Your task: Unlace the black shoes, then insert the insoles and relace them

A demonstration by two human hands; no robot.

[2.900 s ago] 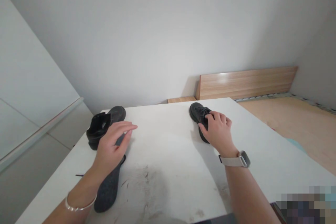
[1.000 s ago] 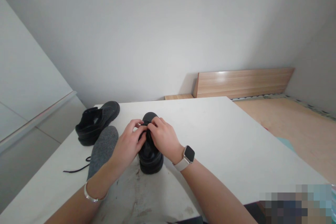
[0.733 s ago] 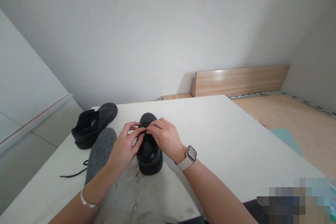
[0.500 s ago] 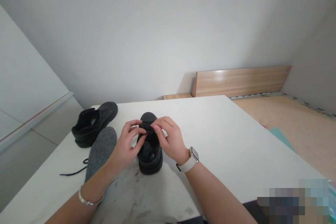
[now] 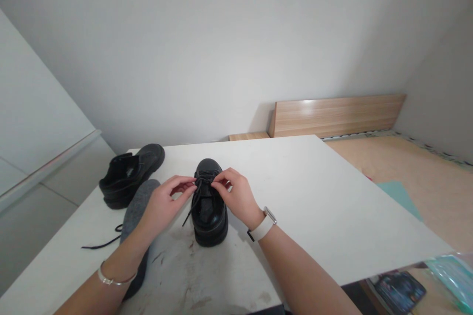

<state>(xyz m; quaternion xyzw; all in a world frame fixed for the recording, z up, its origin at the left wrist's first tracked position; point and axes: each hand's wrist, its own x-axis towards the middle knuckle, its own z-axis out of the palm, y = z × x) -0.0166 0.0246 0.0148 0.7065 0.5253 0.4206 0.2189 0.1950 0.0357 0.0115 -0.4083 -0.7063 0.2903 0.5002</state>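
**Left hand (image 5: 162, 204) and right hand (image 5: 240, 199) pinching the lace (image 5: 206, 176) of a black shoe (image 5: 210, 231)**

The shoe sits upright, left of centre on a white bench (image 5: 295, 202), toe to the far side, heel to the near side. Each grip is a thumb-and-finger pinch closed on the lace, one at each side of the lacing. A loose lace end (image 5: 189, 215) trails from the lacing toward the near left, below the left fingertips.

To the left lie a second black shoe (image 5: 121, 188), a grey insole (image 5: 135, 206), partly under the left forearm, and a separate stretch of black lace (image 5: 100, 246) emerging beside the insole.

Handling this well would probably mean light, matched pulls from both sides, with the strands laid flat and the trailing end clear of the fingers. Neither hand braces the shoe's body, so a hard or lopsided tug could slide or twist it; small, low pulls across the tongue look safest.
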